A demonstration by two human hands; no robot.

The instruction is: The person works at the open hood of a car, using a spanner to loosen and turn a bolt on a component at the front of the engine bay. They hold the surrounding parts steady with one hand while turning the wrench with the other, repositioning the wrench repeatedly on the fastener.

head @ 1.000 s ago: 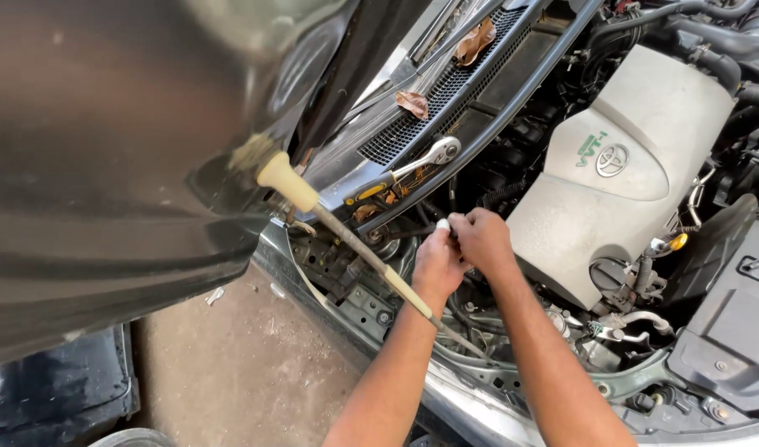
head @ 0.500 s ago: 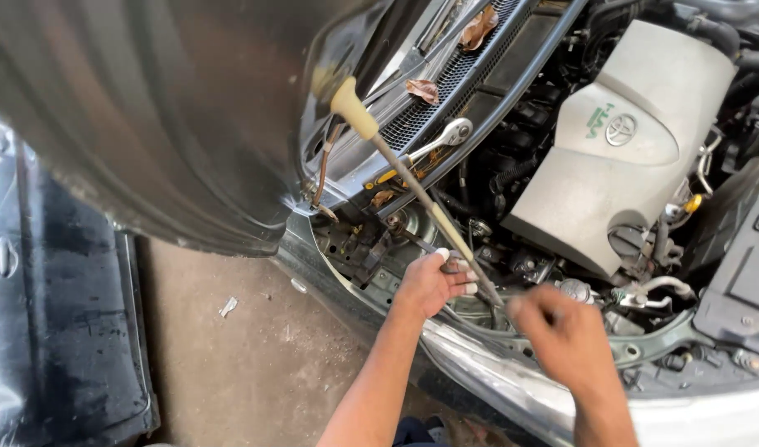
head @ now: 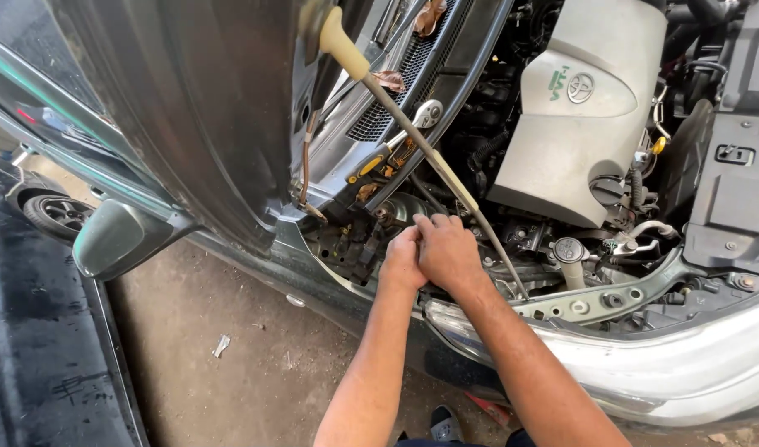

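Note:
My left hand (head: 402, 261) and my right hand (head: 447, 251) are pressed together low in the car's engine bay, just left of the grey engine cover (head: 578, 124). The right hand lies partly over the left. The fingers of both curl downward into the dark gap, and whatever they touch is hidden. The hood prop rod (head: 429, 157) slants down just past my right hand's knuckles to the front rail (head: 595, 302). A ratchet wrench (head: 421, 116) and a yellow-handled tool (head: 367, 165) rest on the cowl above my hands.
The raised hood (head: 214, 108) fills the upper left. A side mirror (head: 118, 240) and the dark body of a neighbouring car (head: 40, 348) sit at the left. The pale front bumper (head: 686, 372) curves at the lower right above a dirt floor (head: 230, 372).
Half a second ago my right hand was off to the right near the front rail; it has come back against my left hand. The left hand has stayed at the same spot.

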